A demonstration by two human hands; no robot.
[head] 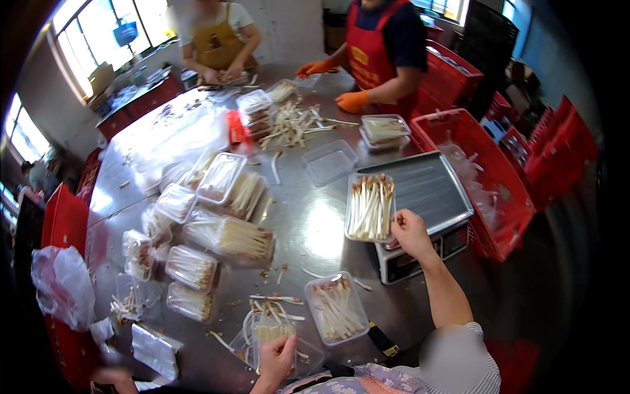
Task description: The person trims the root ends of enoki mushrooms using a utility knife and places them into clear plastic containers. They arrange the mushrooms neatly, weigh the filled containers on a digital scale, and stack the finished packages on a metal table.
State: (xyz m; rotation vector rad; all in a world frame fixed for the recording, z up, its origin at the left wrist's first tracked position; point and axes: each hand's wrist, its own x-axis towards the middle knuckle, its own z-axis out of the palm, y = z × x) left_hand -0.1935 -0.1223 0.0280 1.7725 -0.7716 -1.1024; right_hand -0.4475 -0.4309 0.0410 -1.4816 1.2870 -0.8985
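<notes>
My right hand (411,232) pinches the right edge of a clear plastic tray of white stems with brown tips (370,209), held over the left side of a digital scale (421,189). Near the bottom edge my left hand (276,357) grips a smaller bundle of pale stems in a clear container (272,335), above loose stems and another clear tray. Between my hands, a filled clear tray (337,309) lies on the metal table (290,236), with a black and yellow utility knife (383,340) beside its lower right corner.
Filled packs (243,239) are stacked on the left. Loose stems (295,123) lie piled farther back, near an empty clear tray (330,161). Red crates (492,197) stand at right. Two co-workers stand across the table, one in orange gloves (352,101). A plastic bag (64,288) hangs at left.
</notes>
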